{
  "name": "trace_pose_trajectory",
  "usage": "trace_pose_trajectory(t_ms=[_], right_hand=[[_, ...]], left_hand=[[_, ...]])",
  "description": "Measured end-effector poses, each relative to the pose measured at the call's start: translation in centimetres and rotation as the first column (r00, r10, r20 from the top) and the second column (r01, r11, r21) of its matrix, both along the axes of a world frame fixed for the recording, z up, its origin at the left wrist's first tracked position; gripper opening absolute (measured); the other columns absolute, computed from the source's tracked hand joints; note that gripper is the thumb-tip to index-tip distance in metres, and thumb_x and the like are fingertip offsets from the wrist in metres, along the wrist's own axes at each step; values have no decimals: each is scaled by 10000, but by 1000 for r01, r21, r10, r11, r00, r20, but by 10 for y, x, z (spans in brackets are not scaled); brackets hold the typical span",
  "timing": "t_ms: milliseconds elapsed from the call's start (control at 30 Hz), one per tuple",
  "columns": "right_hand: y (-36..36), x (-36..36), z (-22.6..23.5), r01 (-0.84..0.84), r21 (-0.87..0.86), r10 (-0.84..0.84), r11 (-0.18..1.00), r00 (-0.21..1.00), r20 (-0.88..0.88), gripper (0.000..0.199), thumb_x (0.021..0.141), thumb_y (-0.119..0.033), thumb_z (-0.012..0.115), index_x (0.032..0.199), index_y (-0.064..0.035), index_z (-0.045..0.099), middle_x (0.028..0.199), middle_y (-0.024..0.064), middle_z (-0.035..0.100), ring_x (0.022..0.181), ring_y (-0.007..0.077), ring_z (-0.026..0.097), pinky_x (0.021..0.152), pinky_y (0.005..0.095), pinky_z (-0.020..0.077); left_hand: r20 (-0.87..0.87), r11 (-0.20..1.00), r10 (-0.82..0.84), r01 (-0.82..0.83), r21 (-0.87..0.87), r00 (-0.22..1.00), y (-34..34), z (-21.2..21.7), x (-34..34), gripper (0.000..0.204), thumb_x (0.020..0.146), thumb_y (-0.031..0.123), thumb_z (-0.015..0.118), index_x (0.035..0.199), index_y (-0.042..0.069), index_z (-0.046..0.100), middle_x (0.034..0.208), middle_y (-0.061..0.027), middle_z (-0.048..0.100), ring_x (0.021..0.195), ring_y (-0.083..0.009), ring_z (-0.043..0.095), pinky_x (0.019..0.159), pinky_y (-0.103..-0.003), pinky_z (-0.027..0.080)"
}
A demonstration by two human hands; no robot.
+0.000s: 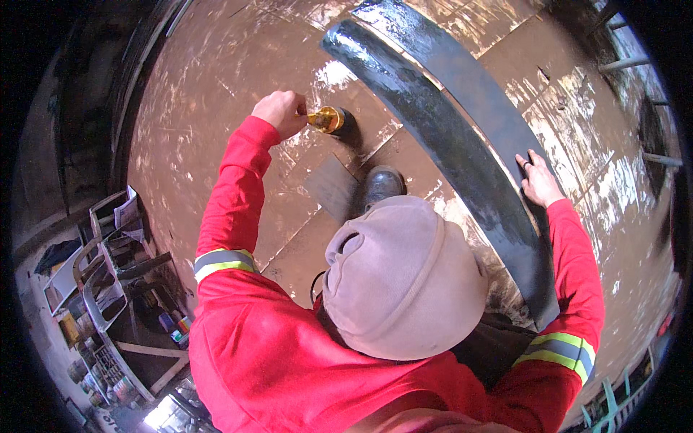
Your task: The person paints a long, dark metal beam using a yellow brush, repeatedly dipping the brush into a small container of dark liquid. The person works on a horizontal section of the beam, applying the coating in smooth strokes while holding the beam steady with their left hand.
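Red sleeves point(232, 191) with yellow-and-grey bands point(224, 261), dusty-pink headwear point(406, 281), dark boot point(383, 185)

No legible text, labels, numbers or signs.

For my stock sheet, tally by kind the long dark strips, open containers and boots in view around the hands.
Long dark strips: 2
Open container: 1
Boot: 1
Total: 4
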State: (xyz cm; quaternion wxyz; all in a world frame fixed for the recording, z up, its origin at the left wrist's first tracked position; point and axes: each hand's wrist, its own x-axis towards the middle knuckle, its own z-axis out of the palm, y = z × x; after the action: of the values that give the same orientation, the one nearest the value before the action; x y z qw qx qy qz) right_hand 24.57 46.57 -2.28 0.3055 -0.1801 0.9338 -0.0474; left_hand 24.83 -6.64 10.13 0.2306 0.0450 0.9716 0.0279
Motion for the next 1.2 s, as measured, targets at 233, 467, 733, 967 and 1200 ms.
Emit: trace_pose_trajectory(t_ms=[233,467,733,967,1200], right_hand=[[6,-2,2,-105,22,103,994,993,59,691,724,-39,564,1387,-111,383,1456,250,232,1341,354,280,1084,391,311],[6,-1,8,-146,48,142,988,987,74,765,712,-52,596,1421,-125,318,1474,250,181,1353,355,255,1066,386,340],[9,-2,3,-151,55,147,987,987,72,778,708,-56,606,1424,-139,315,1481,240,172,1351,363,256,1071,392,334],[7,-1,3,-137,52,133,989,989,60,760,705,-60,607,1413,-134,340,1476,242,188,1349,365,261,1067,396,337],[6,-1,5,-134,65,131,989,990,58,757,707,-60,611,1411,-132,342,1476,243,189,1351,364,259,1067,397,337]], left_hand=[[35,989,129,-126,-80,991,6,-29,1,195,747,262,650,820,84,681,764,-180,659,766,-353,645,698,-424,512],[50,969,230,-233,86,972,-13,-49,2,240,743,276,695,850,61,681,710,-151,656,693,-269,652,635,-374,511],[249,849,372,-436,298,894,-44,-35,15,272,735,234,751,927,66,655,648,-23,606,556,-96,529,481,-271,402],[298,612,507,-581,536,809,-72,-33,49,195,773,149,725,918,60,630,689,31,594,535,-41,474,450,-212,349],[259,331,666,-588,738,700,-78,-73,107,143,836,112,667,923,4,631,703,10,583,569,-67,487,512,-225,392]])
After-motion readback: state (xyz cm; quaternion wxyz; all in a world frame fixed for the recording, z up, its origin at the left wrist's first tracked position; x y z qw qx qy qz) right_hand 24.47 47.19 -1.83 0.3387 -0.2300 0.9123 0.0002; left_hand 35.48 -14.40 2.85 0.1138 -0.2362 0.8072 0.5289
